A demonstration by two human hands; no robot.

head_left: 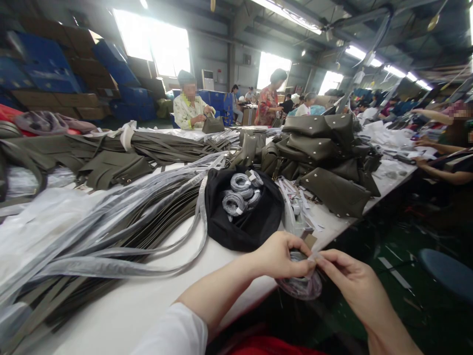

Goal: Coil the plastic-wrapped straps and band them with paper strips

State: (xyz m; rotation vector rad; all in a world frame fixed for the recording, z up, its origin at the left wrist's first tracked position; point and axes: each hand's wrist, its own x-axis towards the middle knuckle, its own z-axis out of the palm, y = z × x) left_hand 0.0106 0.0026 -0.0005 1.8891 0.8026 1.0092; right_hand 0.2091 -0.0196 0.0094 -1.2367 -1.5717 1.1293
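A coiled strap in a clear plastic sleeve (301,288) hangs from my hands just past the table's front edge. My left hand (283,256) is closed on the top of the coil, thumb and fingers pinching it. Thumb and forefinger of my right hand (345,273) pinch a whitish end of the plastic right beside the left fingertips. Behind them on the table, an open black cloth bag (244,231) contains several similar wrapped coils (240,182), some with white tabs. Long straps in plastic sleeves (129,266) lie left of the bag.
Dark olive bags (314,162) are heaped behind the black bag, to the right. White strips (297,207) lie beside it. More olive straps and pieces (114,167) cover the table's left. A blue stool (447,271) stands right. A co-worker (190,106) handles an olive bag across the table.
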